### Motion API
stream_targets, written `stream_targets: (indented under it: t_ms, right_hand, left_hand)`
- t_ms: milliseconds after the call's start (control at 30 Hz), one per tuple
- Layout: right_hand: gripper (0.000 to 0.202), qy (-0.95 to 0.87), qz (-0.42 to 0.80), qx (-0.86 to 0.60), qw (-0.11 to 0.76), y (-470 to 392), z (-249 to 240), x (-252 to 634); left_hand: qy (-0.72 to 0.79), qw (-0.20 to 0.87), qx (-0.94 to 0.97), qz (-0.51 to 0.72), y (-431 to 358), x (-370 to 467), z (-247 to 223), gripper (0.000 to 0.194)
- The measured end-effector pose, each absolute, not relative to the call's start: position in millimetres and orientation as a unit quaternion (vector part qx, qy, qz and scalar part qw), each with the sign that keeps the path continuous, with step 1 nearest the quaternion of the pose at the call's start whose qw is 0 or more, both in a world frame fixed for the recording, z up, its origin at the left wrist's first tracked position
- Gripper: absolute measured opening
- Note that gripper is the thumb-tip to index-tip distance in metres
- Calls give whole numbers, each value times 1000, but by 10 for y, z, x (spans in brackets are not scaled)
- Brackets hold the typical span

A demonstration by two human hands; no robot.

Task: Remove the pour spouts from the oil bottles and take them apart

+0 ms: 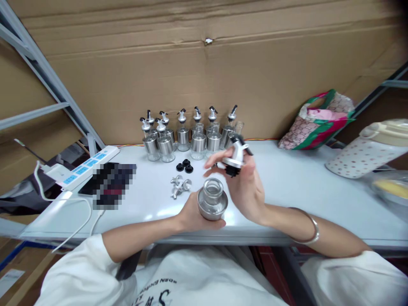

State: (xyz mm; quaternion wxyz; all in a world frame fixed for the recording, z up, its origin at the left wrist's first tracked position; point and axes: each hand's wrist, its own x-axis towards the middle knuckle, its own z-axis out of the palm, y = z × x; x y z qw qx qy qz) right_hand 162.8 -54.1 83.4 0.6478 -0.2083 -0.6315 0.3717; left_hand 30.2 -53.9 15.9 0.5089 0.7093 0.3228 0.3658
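My left hand (194,214) is wrapped round a glass oil bottle (213,199) with a steel sleeve, its open mouth facing up near the table's front edge. Above and to the right of that mouth, my right hand (245,187) grips a pour spout (235,157) with a silver body, a black lever and a black ribbed stopper underneath. Stopper and bottle are apart. Just beyond the bottle lie a few black stoppers (185,165) and several silver spout parts (180,185).
Several bottles with spouts (183,134) stand along the cardboard wall, with open-mouthed bottles (198,144) in front. To the left are a power strip (91,165), a cable and a dark, partly blurred device (86,180). A bag (315,123) and a dotted jug (357,153) occupy the right.
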Motion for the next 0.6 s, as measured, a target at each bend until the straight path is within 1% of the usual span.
stream_targets:
  t_ms: [67, 100, 133, 200, 267, 333, 400, 500, 600]
  right_hand:
    - [39, -646, 296, -191, 678, -530, 944, 1749]
    - [40, -673, 284, -184, 657, -537, 1007, 1820]
    - [40, -713, 285, -183, 615, -552, 1071, 1888]
    - [40, -803, 281, -182, 493, -596, 1185, 1994]
    - [37, -872, 236, -190, 385, -632, 1260, 2038]
    - [31, -901, 182, -214, 330, -641, 1289, 2028]
    - [27, -903, 160, -238, 321, -619, 1288, 2001]
    - [26, -890, 181, -252, 334, -542, 1296, 1991]
    - [29, -862, 176, -268, 394, -433, 1389, 2025]
  left_hand:
    - [305, 502, 714, 381, -540, 294, 160, 39]
    - [294, 503, 716, 385, -539, 291, 152, 38]
    - [287, 505, 716, 387, -538, 290, 140, 38]
    - [276, 508, 716, 392, -534, 293, 111, 39]
    - [266, 508, 717, 396, -530, 299, 88, 40]
    - [270, 511, 715, 392, -528, 306, 79, 42]
    - [279, 532, 701, 383, -526, 309, 80, 46]
    - [239, 614, 655, 370, -515, 313, 83, 58]
    - [173, 693, 606, 351, -485, 328, 56, 75]
